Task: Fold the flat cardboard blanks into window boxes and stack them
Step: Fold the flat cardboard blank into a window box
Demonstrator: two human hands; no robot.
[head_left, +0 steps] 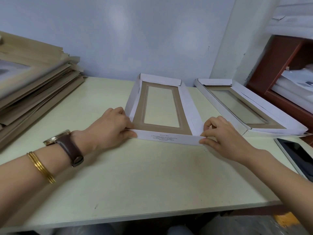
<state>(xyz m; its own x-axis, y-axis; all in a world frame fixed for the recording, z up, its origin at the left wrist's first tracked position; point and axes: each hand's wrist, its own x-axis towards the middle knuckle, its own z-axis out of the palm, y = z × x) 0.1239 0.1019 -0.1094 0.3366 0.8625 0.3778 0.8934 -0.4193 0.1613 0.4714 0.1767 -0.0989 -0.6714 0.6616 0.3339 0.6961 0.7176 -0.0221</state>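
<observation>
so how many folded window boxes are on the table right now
2. One window box lies centred on the table, left hand and right hand pinching its near flap. A second box lies to its right, by the wall. Others may hide beneath it.

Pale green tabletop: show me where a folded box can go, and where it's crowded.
Widest bare patch: pale green tabletop in front of the half-folded white-and-brown window box, down to the front edge. Second: between the stack of brown cardboard blanks and that box. Crowded: right side, where the finished white window box and dark-screened tablet lie close.
</observation>
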